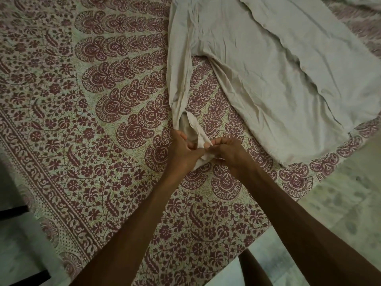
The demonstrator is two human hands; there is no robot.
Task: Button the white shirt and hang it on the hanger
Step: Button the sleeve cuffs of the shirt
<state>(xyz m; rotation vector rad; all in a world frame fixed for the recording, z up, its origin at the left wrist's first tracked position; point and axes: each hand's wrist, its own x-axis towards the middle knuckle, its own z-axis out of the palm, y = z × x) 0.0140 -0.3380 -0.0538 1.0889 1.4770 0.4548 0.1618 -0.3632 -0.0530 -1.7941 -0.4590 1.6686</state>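
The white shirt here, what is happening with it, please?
A person is working on the white shirt. The left hand and the right hand are close together and both pinch the sleeve cuff, apparently to fasten it. The rest of the shirt lies spread out, wrinkled, on the patterned sheet.

Head camera (wide-angle) looks steeply down — close over the patterned bedspread [82,141].

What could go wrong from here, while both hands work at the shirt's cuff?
1. The left hand and right hand pinch the cuff; a tug could drag the sleeve and crease the already wrinkled white shirt further.
2. The hem lies near the edge of the patterned bedsheet; pulling might slide it towards the floor.
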